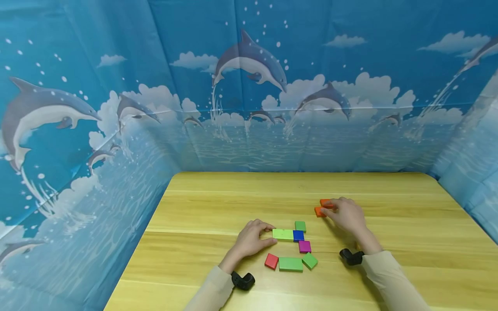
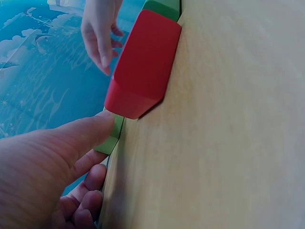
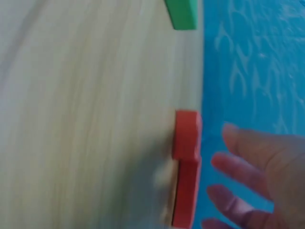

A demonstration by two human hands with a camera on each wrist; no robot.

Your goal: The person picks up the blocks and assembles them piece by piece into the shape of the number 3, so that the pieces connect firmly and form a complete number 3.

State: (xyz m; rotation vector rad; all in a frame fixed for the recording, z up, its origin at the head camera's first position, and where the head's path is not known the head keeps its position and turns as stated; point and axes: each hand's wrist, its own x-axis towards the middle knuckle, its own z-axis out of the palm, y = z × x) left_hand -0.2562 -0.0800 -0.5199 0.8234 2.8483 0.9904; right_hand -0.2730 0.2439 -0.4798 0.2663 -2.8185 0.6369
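My left hand (image 1: 250, 239) pinches the left end of a light green block (image 1: 283, 234) between thumb and index finger. In the left wrist view, the thumb lies against this green block (image 2: 110, 139), partly hidden behind a red block (image 2: 145, 62). A blue block (image 1: 298, 236) sits at its right end. Over at the right, my right hand (image 1: 347, 214) hovers at two orange blocks, a nearer one (image 1: 319, 212) and a farther one (image 1: 325, 202). Its thumb and fingers are spread and stand apart from the nearer orange block (image 3: 187, 135) in the right wrist view.
A green block (image 1: 300, 226) lies above the blue one and a magenta block (image 1: 305, 246) below it. Nearer the front are a red block (image 1: 271, 261), a long green block (image 1: 290, 264) and a turned green block (image 1: 310, 261). A dolphin-print curtain (image 1: 249, 147) borders the wooden table (image 1: 186, 242).
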